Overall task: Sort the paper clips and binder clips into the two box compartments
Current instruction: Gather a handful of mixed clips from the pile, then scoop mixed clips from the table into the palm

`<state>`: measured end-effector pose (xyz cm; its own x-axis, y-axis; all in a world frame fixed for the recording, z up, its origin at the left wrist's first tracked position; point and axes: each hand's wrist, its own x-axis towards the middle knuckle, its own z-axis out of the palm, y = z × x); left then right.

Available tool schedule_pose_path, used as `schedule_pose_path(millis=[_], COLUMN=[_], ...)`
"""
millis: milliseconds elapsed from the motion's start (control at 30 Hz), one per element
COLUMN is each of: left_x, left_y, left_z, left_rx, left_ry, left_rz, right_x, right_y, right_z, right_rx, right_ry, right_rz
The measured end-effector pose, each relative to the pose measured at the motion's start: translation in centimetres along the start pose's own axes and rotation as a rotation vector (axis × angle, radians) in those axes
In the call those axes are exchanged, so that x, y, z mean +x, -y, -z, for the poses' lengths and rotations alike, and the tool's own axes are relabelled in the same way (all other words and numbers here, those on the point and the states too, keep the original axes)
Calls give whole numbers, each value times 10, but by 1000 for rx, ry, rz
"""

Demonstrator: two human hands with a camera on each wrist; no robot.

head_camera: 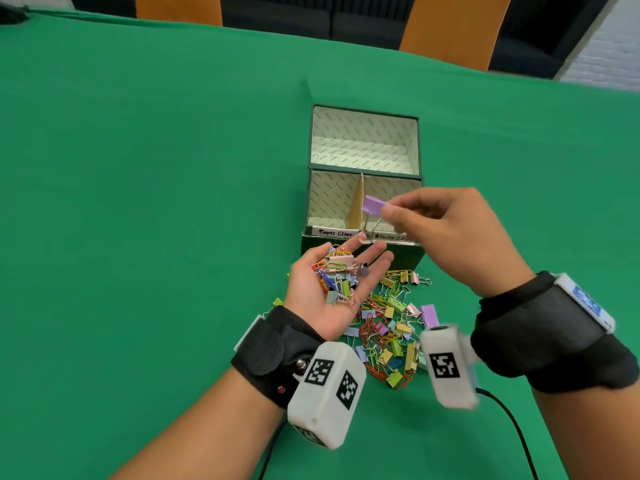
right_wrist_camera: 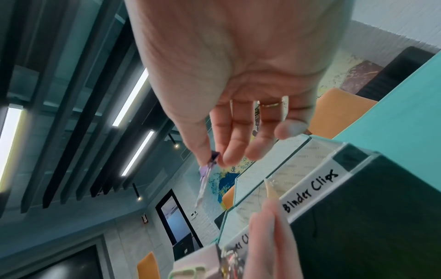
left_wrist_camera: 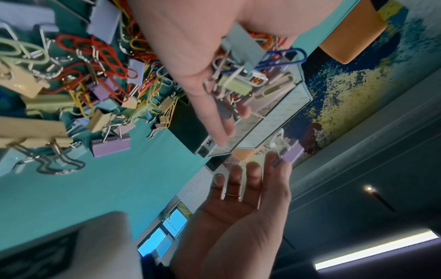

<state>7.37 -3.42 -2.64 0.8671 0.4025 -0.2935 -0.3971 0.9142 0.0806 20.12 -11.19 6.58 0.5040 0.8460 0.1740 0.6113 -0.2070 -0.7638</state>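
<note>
My right hand (head_camera: pixel 433 223) pinches a purple binder clip (head_camera: pixel 374 206) between thumb and forefinger, above the front of the green box (head_camera: pixel 408 252). The same purple binder clip (left_wrist_camera: pixel 292 153) (right_wrist_camera: pixel 207 170) shows in both wrist views. My left hand (head_camera: pixel 332 289) lies palm up just in front of the box, cupping a heap of mixed clips (head_camera: pixel 337 275) (left_wrist_camera: pixel 245 75). The box has two front compartments split by a cardboard divider (head_camera: pixel 358 202), labelled "Paper Clips" (head_camera: pixel 334 232) on the left and "Binder Clips" (right_wrist_camera: pixel 310 190) on the right.
A big pile of coloured paper clips and binder clips (head_camera: pixel 391 334) lies on the green tablecloth (head_camera: pixel 156 168) between my wrists. The box's open lid (head_camera: pixel 363 140) stands behind the compartments. A black cable (head_camera: pixel 509 420) trails from my right wrist. Orange chairs stand beyond the table.
</note>
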Motion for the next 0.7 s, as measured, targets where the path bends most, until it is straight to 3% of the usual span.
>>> schedule_pose_path(millis=[133, 267, 433, 567, 700], left_x=[0, -1, -1, 0, 2], left_y=[0, 3, 2, 2, 5], left_z=[1, 0, 0, 1, 2], left_rx=[-3, 10, 15, 30, 73], left_ry=[0, 0, -16, -31, -46], left_rz=[-6, 5, 1, -11, -57], right_x=[19, 37, 29, 14, 2], right_y=[-5, -14, -22, 0, 13], right_z=[6, 2, -6, -6, -12], right_rx=[26, -156, -535, -386, -390], right_ry=[-193, -281, 10, 56, 395], right_rz=[-10, -27, -92, 115, 194])
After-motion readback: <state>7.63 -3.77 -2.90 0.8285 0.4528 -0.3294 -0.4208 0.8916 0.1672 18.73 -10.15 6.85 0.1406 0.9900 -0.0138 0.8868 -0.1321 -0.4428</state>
